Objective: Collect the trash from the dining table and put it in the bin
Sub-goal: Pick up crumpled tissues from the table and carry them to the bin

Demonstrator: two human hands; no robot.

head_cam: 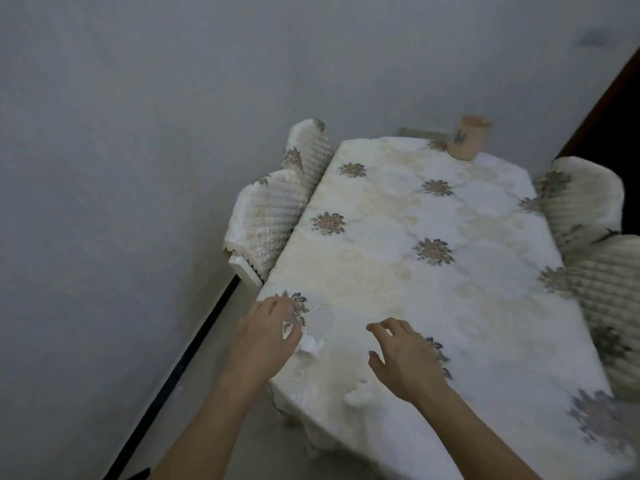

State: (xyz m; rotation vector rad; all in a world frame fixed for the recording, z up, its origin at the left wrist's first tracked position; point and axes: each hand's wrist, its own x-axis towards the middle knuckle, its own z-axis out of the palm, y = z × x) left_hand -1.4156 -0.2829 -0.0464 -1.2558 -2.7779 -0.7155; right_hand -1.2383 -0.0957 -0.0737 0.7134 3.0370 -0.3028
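Trash: two crumpled white tissue wads on the table (450,306), near its front edge, lower centre of frame. First wad (310,344) lies against the left hand (265,336). The fingers are curled beside it, but the blur means I cannot tell whether they grip it. Second wad (358,396) sits lower, between the two forearms, untouched. Right hand (403,358) hovers over the table, fingers loosely bent, holding nothing. White cloth with floral motifs covers the table. Beige cup (469,137) at far end, upper right. Quilted chair backs at left (266,220) and right (581,202) edges.
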